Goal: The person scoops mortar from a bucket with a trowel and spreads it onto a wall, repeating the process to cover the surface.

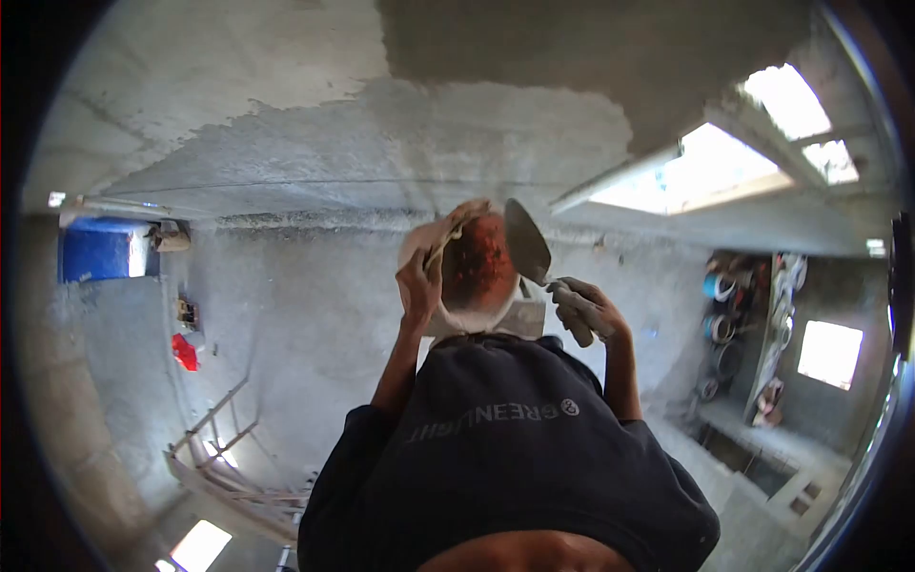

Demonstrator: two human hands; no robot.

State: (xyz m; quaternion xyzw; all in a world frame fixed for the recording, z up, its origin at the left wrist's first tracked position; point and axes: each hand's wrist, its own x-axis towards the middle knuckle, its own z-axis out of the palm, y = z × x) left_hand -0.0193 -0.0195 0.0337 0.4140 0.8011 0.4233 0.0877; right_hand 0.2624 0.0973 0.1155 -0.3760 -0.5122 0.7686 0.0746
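Note:
A bucket with a reddish, smeared inside is held up close before my chest, its mouth facing me. My left hand is closed on its left rim, where a pale cloth or bag edge also shows. On the right, my right hand is wrapped round the handle of a pointed trowel. The trowel's blade points up and overlaps the bucket's right rim in this view.
Ahead rises a plastered wall with a darker wet-looking patch on top. A window opening is at upper right. A wooden ladder-like frame stands lower left, and several buckets line the right side.

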